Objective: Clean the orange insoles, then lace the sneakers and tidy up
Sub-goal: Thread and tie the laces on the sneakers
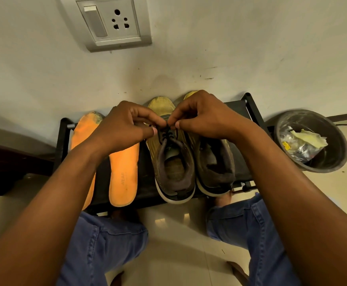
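Two olive-yellow sneakers stand side by side on a low black rack [238,109], toes toward the wall. Over the left sneaker [173,162], my left hand [125,125] and my right hand [201,118] meet and pinch the black lace [165,134] at its upper eyelets. The right sneaker [214,162] is partly hidden under my right wrist; its laces cannot be seen. Two orange insoles lie on the rack's left part: one [124,174] fully in view with its heel toward me, the other [84,131] partly covered by my left forearm, its toe end dirty.
A dark round bin [333,153] with crumpled wrappers sits on the floor right of the rack. A wall with a socket plate [112,21] rises just behind the rack. My knees in blue jeans and bare feet are on the tiled floor in front. Dark furniture stands at far left.
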